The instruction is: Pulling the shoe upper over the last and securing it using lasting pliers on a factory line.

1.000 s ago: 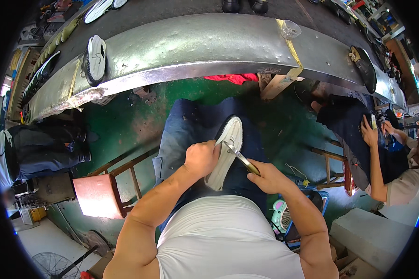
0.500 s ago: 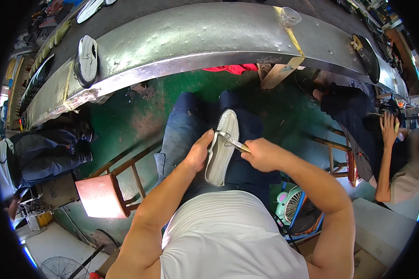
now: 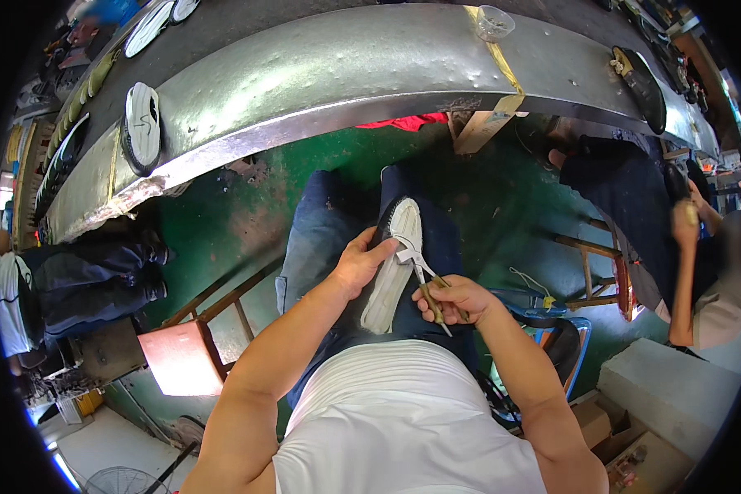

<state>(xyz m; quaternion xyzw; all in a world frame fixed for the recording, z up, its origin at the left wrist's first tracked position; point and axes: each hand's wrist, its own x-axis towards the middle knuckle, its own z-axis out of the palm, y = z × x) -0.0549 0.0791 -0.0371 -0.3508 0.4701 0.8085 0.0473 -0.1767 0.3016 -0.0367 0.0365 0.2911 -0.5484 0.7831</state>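
Observation:
Over my lap lies a shoe (image 3: pixel 382 298) with its pale underside up and its dark edge showing at the toe and left side. My left hand (image 3: pixel 359 265) is closed round its left side, the thumb pressed on the underside near the middle. Closed on the handles of metal pliers (image 3: pixel 418 268), my right hand (image 3: pixel 459 298) is just right of the shoe. The handles are spread apart, and the silver jaws rest at the shoe's middle, close to my left thumb. What the jaws grip, if anything, is too small to tell.
A metal-topped bench (image 3: pixel 305 78) curves across ahead, bearing a pale-soled shoe (image 3: pixel 142 128), a clear plastic cup (image 3: pixel 494 23) and a dark shoe (image 3: pixel 638 89). At left stands a stool (image 3: pixel 181 358). Co-workers sit at both sides; one person's hand (image 3: pixel 685 222) is at right.
My right hand has come down and slightly right, turning the pliers more upright with their handles spread. My left thumb has shifted over the underside.

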